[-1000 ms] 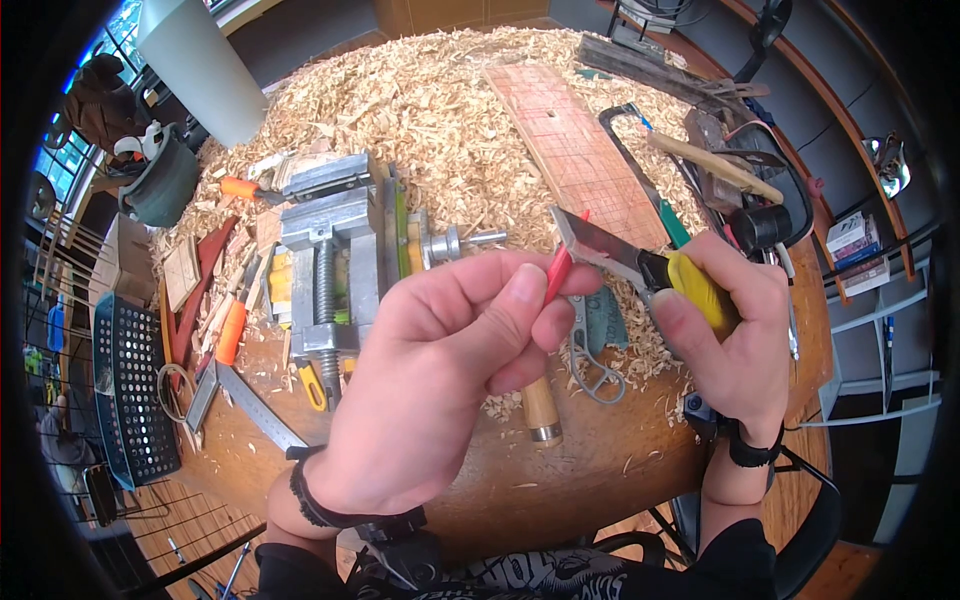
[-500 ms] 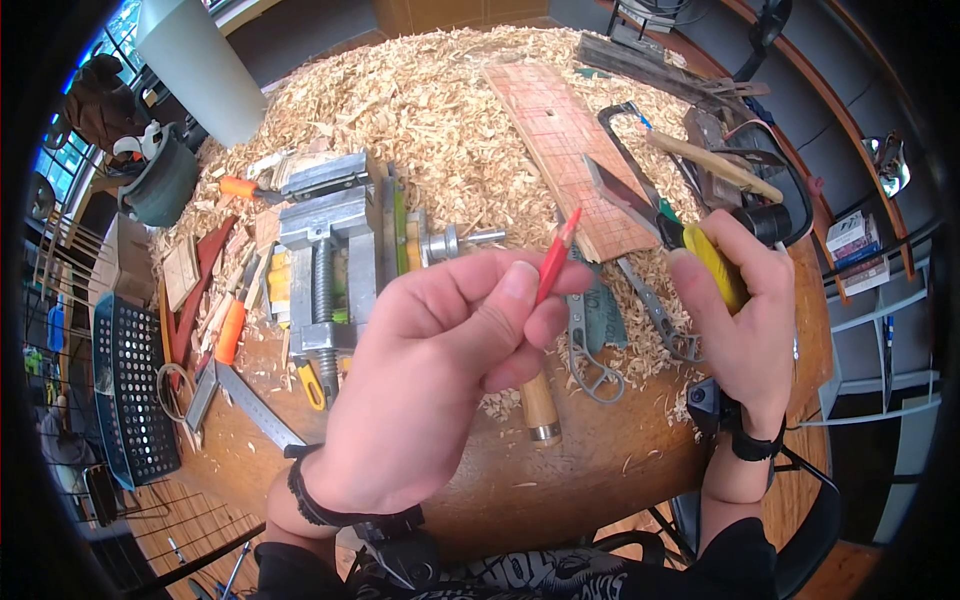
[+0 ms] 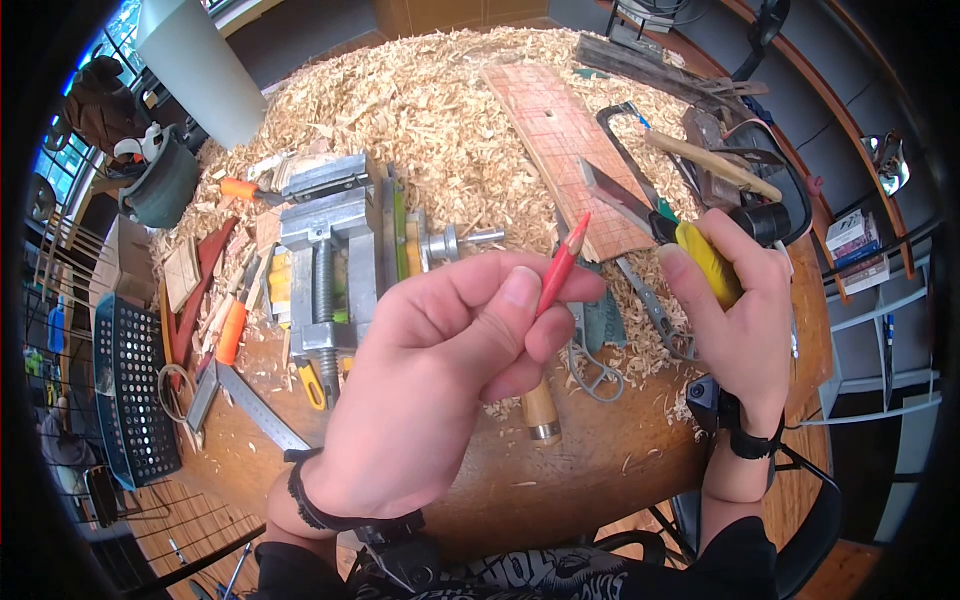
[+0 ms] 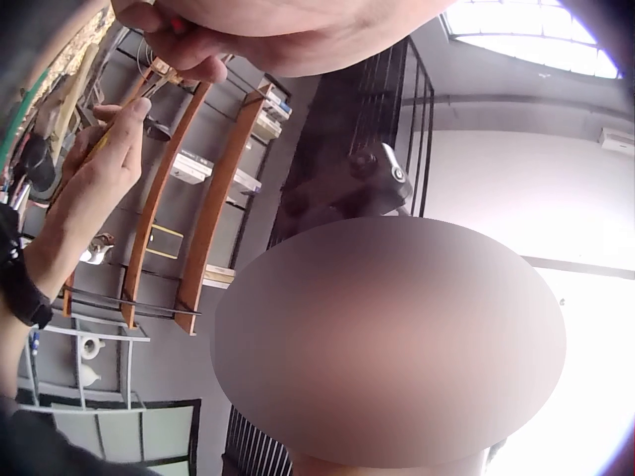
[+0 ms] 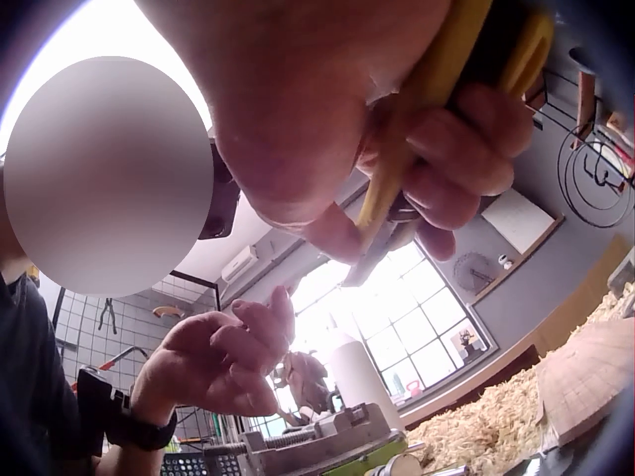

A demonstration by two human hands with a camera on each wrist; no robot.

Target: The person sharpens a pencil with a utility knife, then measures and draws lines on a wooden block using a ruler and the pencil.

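In the head view my left hand (image 3: pixel 420 380) pinches a short red pencil (image 3: pixel 558 270) between thumb and fingers, its sharpened tip up and bare wood showing below the point. My right hand (image 3: pixel 745 315) grips a yellow utility knife (image 3: pixel 710 262), its long blade (image 3: pixel 612 195) slid out and angled up to the left. A gap separates blade and pencil. From the right wrist, the fingers curl round the yellow handle (image 5: pixel 397 164). The left wrist view catches only a speck of red between the left fingers.
A metal vise (image 3: pixel 335 260) stands left of the hands. Wood shavings (image 3: pixel 400 110) heap across the bench behind a lined board (image 3: pixel 570 150). Scissors (image 3: pixel 598 380), a wooden handle (image 3: pixel 541 412), a try square (image 3: pixel 262 408) and a perforated basket (image 3: pixel 135 400) lie around.
The knife blade, earlier against the pencil's tip, has moved away to the right with my right hand. The pencil tip now shows uncovered, tilted slightly more to the right.
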